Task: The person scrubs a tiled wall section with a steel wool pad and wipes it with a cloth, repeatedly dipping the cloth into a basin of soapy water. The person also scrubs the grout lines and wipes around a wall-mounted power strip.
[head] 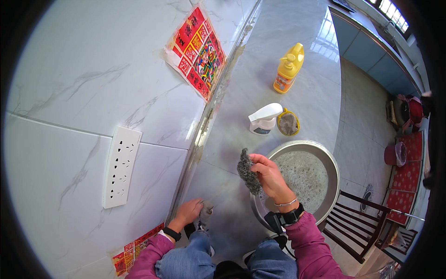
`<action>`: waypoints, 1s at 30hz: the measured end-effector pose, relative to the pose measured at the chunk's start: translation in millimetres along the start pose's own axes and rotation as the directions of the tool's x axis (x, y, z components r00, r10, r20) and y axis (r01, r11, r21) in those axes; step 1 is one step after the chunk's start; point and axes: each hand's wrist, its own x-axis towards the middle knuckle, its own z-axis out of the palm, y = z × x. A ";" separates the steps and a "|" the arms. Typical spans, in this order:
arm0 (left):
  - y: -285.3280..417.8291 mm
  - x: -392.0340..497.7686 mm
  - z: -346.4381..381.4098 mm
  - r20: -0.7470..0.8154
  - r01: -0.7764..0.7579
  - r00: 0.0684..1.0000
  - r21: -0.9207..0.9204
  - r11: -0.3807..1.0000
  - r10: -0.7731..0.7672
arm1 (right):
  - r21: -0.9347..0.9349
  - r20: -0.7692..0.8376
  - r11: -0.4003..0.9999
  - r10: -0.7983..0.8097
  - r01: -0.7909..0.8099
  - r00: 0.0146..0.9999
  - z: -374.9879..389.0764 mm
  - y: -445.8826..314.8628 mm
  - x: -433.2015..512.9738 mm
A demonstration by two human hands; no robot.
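My right hand (pixel 273 178) pinches a dark grey wire scouring pad (pixel 248 172) between thumb and fingers, over the left rim of a round metal basin (pixel 331 164). Foamy water (pixel 303 174) fills the basin. Down at the left, close to the wall, my left hand (pixel 190 211) has its fingers on a crumpled grey cloth (pixel 206 212); its underside is hidden. Beyond the basin stand a white spray bottle (pixel 263 120) and a yellow-rimmed pad (pixel 288 123) with a greyish-brown face. Farther off is a yellow pump bottle of cleaning liquid (pixel 288 73).
A marbled wall (pixel 69 76) with a white power socket strip (pixel 122 167) and a red printed poster (pixel 200 52) rises at my left. To the right are a dark wooden chair (pixel 359 223), a pink bin (pixel 395 153) and blue cabinets (pixel 369 55). My jeans-clad knees (pixel 184 259) are below.
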 end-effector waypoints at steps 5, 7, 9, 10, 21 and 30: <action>30.1 32.5 -11.2 -0.107 -0.238 0.964 0.065 0.969 0.244 | -0.723 0.061 0.598 -0.443 0.345 0.895 -10.4 10.6 8.9; 39.9 35.8 -15.8 -0.256 -0.446 0.850 0.113 0.888 0.459 | -0.709 0.182 0.569 -0.423 0.417 0.888 -10.1 12.8 4.7; 84.0 37.0 -29.4 -0.139 -0.241 0.970 -0.515 0.823 0.197 | -0.665 0.275 0.619 -0.317 0.418 0.908 -6.2 4.5 -11.2; 117.7 39.6 -36.3 -0.071 -0.211 0.974 -0.614 0.760 0.213 | -0.663 0.296 0.612 -0.315 0.432 0.902 -3.8 -4.0 -25.3; 229.2 139.3 73.0 0.091 -0.513 0.857 0.248 0.822 0.508 | -0.990 -0.080 -0.046 -0.591 -0.133 0.803 -165.2 -9.4 -91.1; 189.4 147.7 171.1 0.181 -0.555 0.777 0.649 0.521 0.603 | -0.952 -0.041 -0.256 -0.444 -0.170 0.895 -157.4 57.6 -75.5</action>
